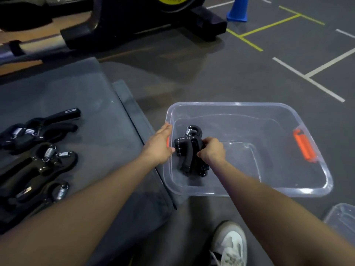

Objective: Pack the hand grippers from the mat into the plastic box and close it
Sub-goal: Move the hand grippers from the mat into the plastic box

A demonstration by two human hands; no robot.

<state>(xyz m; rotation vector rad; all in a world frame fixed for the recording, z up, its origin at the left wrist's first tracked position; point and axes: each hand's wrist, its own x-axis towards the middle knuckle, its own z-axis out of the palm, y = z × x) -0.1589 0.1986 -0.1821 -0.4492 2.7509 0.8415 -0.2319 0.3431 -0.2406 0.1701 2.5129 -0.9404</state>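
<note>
A clear plastic box [299, 191] with orange latches [304, 145] stands open on the floor, right of a grey mat [99, 120]. My right hand [212, 150] is inside the box, shut on black hand grippers [187, 148] held near the box's left wall. My left hand [160, 144] rests on the box's left rim, fingers apart, holding nothing. Several more black hand grippers with silver springs lie on the mat's left side [44, 127], [48, 160], [38, 194].
The box's clear lid [342, 219] lies on the floor at the lower right. A black exercise machine [134, 22] stands behind the mat, and a blue cone [238, 10] sits at the far right. My white shoe [230, 244] is below the box.
</note>
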